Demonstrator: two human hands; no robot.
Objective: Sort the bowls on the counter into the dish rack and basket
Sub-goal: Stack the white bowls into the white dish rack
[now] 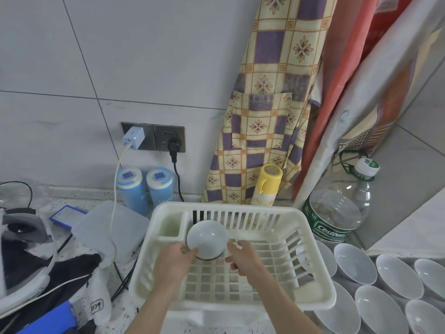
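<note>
A white bowl (207, 238) stands tilted on its edge in the back left part of the cream plastic dish rack (313, 283). My left hand (174, 260) pinches the bowl's lower left rim. My right hand (243, 257) hovers just right of the bowl with fingers apart, seemingly touching nothing. Several more white bowls (354, 262) sit crowded on the counter to the right of the rack, all upright.
A yellow-capped spray bottle (266, 184) and a large water jug (337, 213) stand behind the rack. Two blue canisters (144, 189), a clear box (108, 227) with a white cable, and an appliance (21, 249) lie left. Aprons (265, 104) hang on the wall.
</note>
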